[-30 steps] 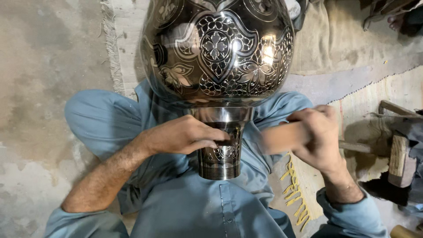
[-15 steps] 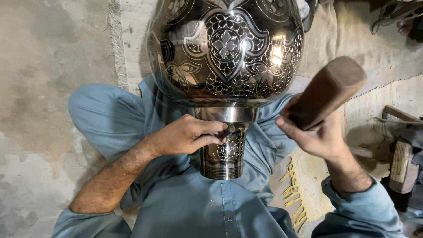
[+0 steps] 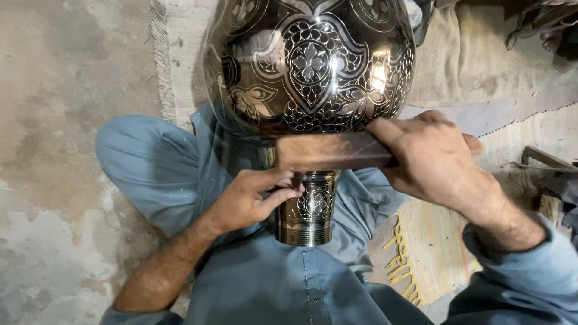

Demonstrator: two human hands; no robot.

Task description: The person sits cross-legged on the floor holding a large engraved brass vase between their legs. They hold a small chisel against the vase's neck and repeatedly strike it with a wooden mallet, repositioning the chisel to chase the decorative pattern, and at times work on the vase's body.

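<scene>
A large metal vase (image 3: pixel 310 66) fills the top of the view, its round belly polished to a mirror shine and cut all over with silver floral and leaf patterns on a dark ground. Its narrow cylindrical neck (image 3: pixel 308 210) points toward six o'clock (the same engraved work runs around it, ending in a ribbed rim) and sits over the person's lap.

The left hand (image 3: pixel 250 198) comes in from seven o'clock and rests against the neck at its nine o'clock side, fingers curled narrow and pinched together at the tips right where neck meets belly; whether they pinch a small tool there I cannot tell.

The right hand (image 3: pixel 430 159) enters from four o'clock, fingers wrapped tight around a brown wooden block (image 3: pixel 331 150), smooth and squarish, lying crosswise just under the belly and over the top of the neck. It looks blurred at its left end.

The person sits cross-legged in blue-grey cotton clothing (image 3: pixel 259 283). At nine o'clock lies a rough, stained concrete floor (image 3: pixel 66 120); at twelve to three o'clock a pale coarse cloth mat (image 3: pixel 481 60) with a fringed edge, and at five o'clock a striped woven rug (image 3: pixel 430 247) with yellow tassels.
</scene>
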